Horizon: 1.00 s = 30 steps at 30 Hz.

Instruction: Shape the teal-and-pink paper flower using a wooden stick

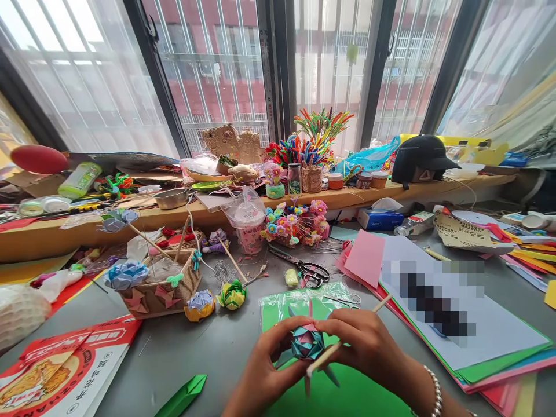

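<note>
A folded paper flower point(306, 341) in teal and pink sits between both my hands, low in the middle of the view. My left hand point(266, 364) curls round its left side with fingers closed on it. My right hand point(367, 346) grips the flower's right side and also pinches a thin wooden stick point(347, 336) that runs diagonally up to the right. Green paper sheets point(343, 399) lie on the grey table under my hands.
Scissors point(310, 271), a small basket of paper flowers point(158, 286), loose paper flowers point(232, 294) and a folded green strip point(182, 395) lie around. A stack of coloured paper point(456, 324) is at the right. The wooden sill behind holds craft clutter and a black cap point(422, 155).
</note>
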Each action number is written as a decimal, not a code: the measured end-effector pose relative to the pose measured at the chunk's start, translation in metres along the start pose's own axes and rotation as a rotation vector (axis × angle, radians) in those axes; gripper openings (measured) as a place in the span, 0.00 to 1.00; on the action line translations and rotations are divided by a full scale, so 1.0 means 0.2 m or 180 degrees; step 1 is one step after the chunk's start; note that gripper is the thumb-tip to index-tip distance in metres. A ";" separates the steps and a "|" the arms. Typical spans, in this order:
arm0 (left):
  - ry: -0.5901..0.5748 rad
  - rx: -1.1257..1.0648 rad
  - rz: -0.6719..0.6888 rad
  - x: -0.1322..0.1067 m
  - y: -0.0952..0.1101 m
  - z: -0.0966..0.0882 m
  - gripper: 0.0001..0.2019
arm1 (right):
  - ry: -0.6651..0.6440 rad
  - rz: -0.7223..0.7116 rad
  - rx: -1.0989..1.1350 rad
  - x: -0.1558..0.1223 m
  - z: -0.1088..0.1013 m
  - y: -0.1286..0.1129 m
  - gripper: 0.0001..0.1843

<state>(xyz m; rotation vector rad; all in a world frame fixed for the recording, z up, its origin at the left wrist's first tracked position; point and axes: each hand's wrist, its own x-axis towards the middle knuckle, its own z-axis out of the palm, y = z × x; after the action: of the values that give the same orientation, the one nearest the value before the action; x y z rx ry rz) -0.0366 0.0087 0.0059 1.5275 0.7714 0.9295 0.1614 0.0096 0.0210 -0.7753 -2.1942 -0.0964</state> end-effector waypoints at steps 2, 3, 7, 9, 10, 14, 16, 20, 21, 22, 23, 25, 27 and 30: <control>0.0092 -0.0152 0.0045 0.01 -0.01 -0.01 0.17 | 0.0110 0.0157 0.0060 0.01 -0.02 0.02 0.25; 0.0146 -0.0217 0.0068 0.01 -0.01 -0.01 0.16 | 0.0122 0.0302 0.0071 0.01 -0.02 0.03 0.25; 0.0168 -0.0389 0.0068 0.00 0.00 -0.01 0.18 | -0.0026 0.0564 0.0220 0.00 -0.03 0.06 0.21; 0.0074 -0.0475 0.0011 0.00 0.01 -0.01 0.19 | -0.0022 0.0612 0.0375 -0.01 -0.03 0.06 0.19; 0.0030 -0.0531 -0.0018 0.00 0.01 -0.01 0.20 | -0.0026 0.0638 0.0473 -0.01 -0.03 0.06 0.19; -0.0064 -0.0653 -0.0258 0.00 0.01 0.00 0.28 | -0.0236 0.0794 0.0785 0.01 -0.01 0.03 0.14; -0.0166 -0.0598 -0.0377 0.01 0.00 -0.01 0.28 | -0.0289 0.0878 0.0813 0.01 -0.01 0.01 0.12; -0.0588 -0.0590 -0.0569 0.01 -0.02 -0.03 0.23 | -0.0343 0.0911 0.0847 0.02 0.00 0.00 0.14; -0.0649 -0.0612 -0.0602 0.01 -0.03 -0.03 0.22 | -0.0377 0.0934 0.0858 0.02 0.00 0.00 0.14; -0.0674 -0.0622 -0.0617 0.01 -0.03 -0.04 0.21 | -0.0408 0.0967 0.0864 0.02 -0.01 -0.01 0.13; -0.0686 -0.0624 -0.0619 0.01 -0.03 -0.04 0.21 | -0.0435 0.0999 0.0870 0.02 -0.01 -0.01 0.12; -0.0658 -0.0630 -0.0593 0.01 -0.02 -0.04 0.21 | -0.0479 0.1060 0.0888 0.03 -0.03 -0.03 0.10; -0.0591 -0.0671 -0.0577 0.00 -0.01 -0.04 0.21 | -0.0491 0.1113 0.0924 0.03 -0.04 -0.04 0.10; -0.0320 -0.0864 -0.0667 0.00 0.00 -0.05 0.26 | -0.0440 0.1278 0.0973 0.04 -0.04 -0.04 0.10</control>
<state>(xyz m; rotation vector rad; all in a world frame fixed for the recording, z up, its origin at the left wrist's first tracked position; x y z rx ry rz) -0.0448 0.0129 0.0056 1.2214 0.6876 0.7616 0.1586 0.0042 0.0331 -1.0488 -2.0669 0.4947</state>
